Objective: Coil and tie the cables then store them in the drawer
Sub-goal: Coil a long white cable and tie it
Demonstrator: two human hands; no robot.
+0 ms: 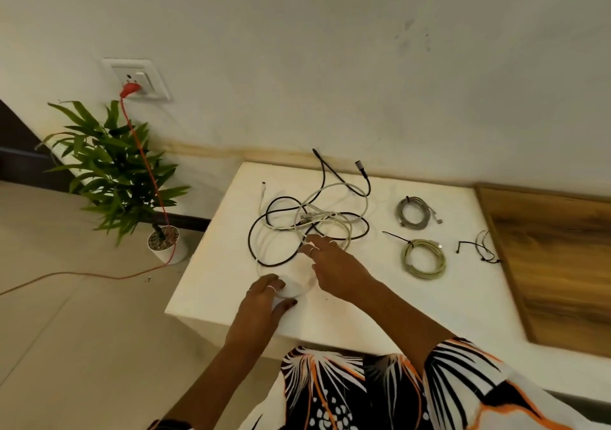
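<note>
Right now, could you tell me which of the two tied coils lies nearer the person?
The yellowish-green coil; the grey coil lies behind it, closer to the wall.

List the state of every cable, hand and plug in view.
grey cable: coiled, tied
green cable: coiled, tied
black cable: loose, tangled
white cable: loose, partly looped
left hand: holds white loop
right hand: fingers in tangle
red plug: in socket
</note>
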